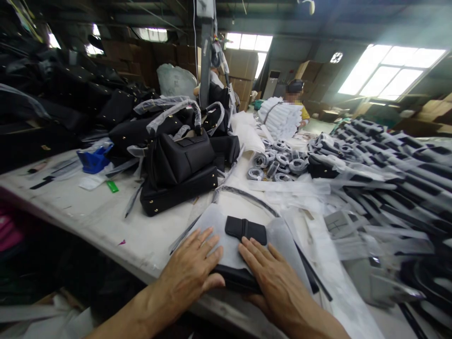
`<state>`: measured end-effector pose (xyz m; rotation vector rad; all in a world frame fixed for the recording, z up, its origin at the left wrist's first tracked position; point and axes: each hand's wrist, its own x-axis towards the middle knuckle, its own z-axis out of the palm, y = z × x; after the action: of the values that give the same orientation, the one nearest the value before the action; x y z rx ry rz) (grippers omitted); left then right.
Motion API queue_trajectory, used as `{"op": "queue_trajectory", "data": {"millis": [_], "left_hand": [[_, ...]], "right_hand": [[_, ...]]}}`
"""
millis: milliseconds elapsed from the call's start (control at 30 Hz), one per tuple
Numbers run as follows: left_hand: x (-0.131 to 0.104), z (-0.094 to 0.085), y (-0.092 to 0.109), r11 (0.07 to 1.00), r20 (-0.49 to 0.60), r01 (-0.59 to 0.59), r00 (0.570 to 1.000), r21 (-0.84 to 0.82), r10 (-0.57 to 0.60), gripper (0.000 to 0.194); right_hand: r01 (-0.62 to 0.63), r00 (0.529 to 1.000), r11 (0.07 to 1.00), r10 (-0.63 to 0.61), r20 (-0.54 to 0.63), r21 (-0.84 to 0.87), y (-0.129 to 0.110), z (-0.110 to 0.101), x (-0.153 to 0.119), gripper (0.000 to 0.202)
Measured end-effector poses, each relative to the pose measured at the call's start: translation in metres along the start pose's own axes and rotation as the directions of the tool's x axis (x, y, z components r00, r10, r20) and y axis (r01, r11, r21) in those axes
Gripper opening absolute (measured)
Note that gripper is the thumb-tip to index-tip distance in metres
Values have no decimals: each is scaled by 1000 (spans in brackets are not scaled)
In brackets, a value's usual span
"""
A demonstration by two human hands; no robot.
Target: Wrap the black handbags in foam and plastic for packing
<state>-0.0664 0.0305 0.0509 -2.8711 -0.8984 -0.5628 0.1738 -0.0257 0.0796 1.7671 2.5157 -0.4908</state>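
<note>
A black handbag [235, 278] lies at the table's front edge, its upper side covered by white tissue paper [226, 252]. The bag's black flap tab [246, 230] shows above the paper, and a plastic-wrapped handle [247, 192] arches behind it. My left hand [195, 263] lies flat on the left part of the paper, fingers stretched out and thumb near the bag's front edge. On the other side, my right hand [270, 273] rests with fingers extended over the paper, its fingertips close below the tab.
Several black handbags [180, 160] are piled behind on the left, beside a blue tape dispenser [94, 157] and a green packet [112, 187]. Coiled wrapped straps [278, 160] lie behind. Wrapped black pieces [399, 165] heap up on the right. A person [304, 112] is farther back.
</note>
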Motion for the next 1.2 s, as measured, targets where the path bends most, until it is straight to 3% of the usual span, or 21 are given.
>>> {"op": "queue_trajectory", "data": {"millis": [100, 167, 300, 433, 533, 600, 733, 867, 933, 1067, 1200], "left_hand": [[-14, 13, -5, 999, -41, -35, 998, 41, 37, 35], [-13, 14, -5, 998, -5, -33, 999, 51, 34, 38], [18, -3, 7, 994, 249, 8, 968, 109, -35, 56], [44, -8, 20, 976, 313, -132, 947, 171, 73, 23], [40, 10, 20, 961, 225, -225, 956, 163, 185, 28], [28, 28, 18, 960, 106, -210, 976, 184, 193, 38], [2, 55, 18, 981, -85, -102, 989, 165, 117, 54], [-9, 61, 22, 977, -84, -180, 978, 114, 190, 63], [-10, 63, 22, 979, -90, -172, 979, 108, 182, 63], [-11, 78, 14, 968, -172, -188, 961, 168, 217, 61], [-11, 89, 7, 931, -208, -210, 938, 300, 278, 59]], "right_hand": [[16, 999, 999, -17, -38, -45, 0, 8, 2, 79], [26, 996, 995, -33, -81, -92, 0, 13, 4, 71], [42, 986, 989, -63, -152, -141, 1, 14, 4, 65], [96, 993, 992, -101, -68, -82, 17, -2, -5, 80], [139, 988, 983, -146, -54, -118, 35, -11, -16, 88], [195, 973, 961, -215, -85, -194, 45, -5, -20, 85], [181, 908, 916, -296, -298, -359, 58, 34, -19, 78], [127, 817, 880, -355, -455, -457, 65, 66, -13, 67], [136, 823, 879, -357, -442, -456, 65, 63, -12, 66], [214, 877, 887, -359, -319, -410, 68, 28, -22, 78], [289, 869, 860, -420, -262, -421, 85, 11, -34, 76]]}}
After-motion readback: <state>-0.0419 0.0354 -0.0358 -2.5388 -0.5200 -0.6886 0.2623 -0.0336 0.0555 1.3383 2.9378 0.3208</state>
